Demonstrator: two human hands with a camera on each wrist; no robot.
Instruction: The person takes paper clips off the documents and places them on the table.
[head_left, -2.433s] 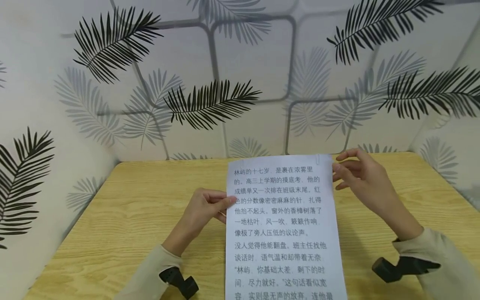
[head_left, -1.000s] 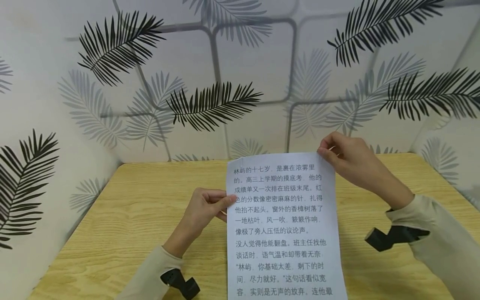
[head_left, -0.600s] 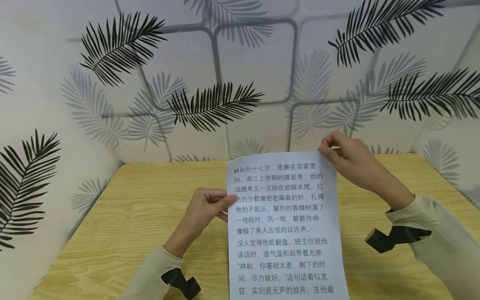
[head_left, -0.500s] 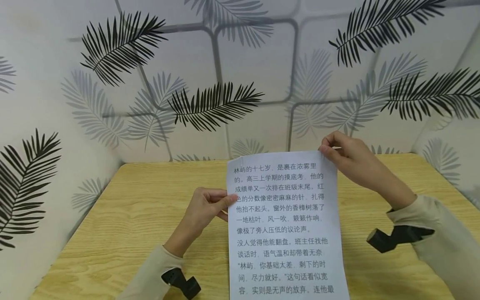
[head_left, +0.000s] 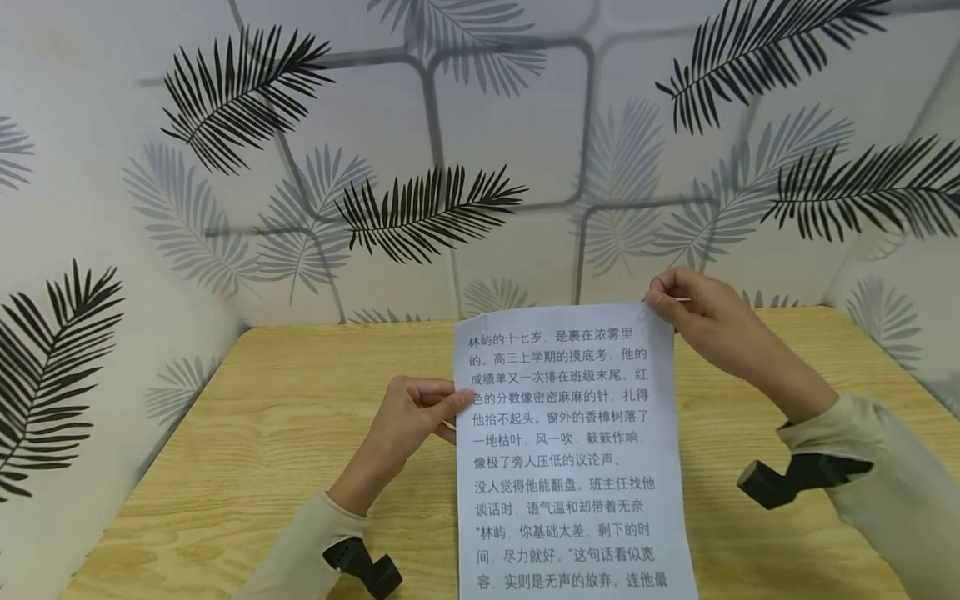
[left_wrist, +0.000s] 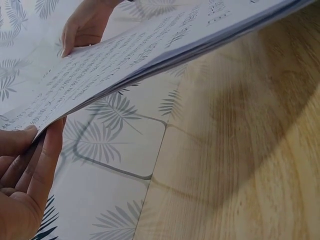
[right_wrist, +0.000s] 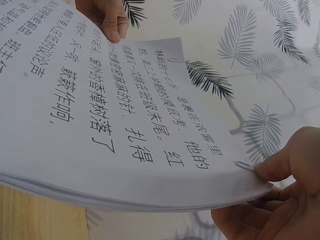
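A stack of printed paper sheets (head_left: 570, 467) is held up over the table, its lower end cut off by the head view. My left hand (head_left: 416, 417) grips the stack's left edge, thumb on top and fingers beneath, as the left wrist view also shows. At the top right corner, my right hand (head_left: 708, 325) pinches the end of a small paper clip (right_wrist: 245, 166), thumb above and fingers under the corner. That clip sits slanted on the sheets. A second paper clip (right_wrist: 175, 60) is on the top left corner.
The wood-grain table (head_left: 262, 433) extends on both sides of the sheets. Behind it stands a pale wall (head_left: 510, 125) with a feather-leaf pattern. Black wrist mounts (head_left: 363, 567) are strapped on both sleeves.
My right hand has come from beside the right edge to the top right corner and taken hold there. Lately it has drawn slightly rightward, uncovering part of the clip. The left hand keeps its grip.
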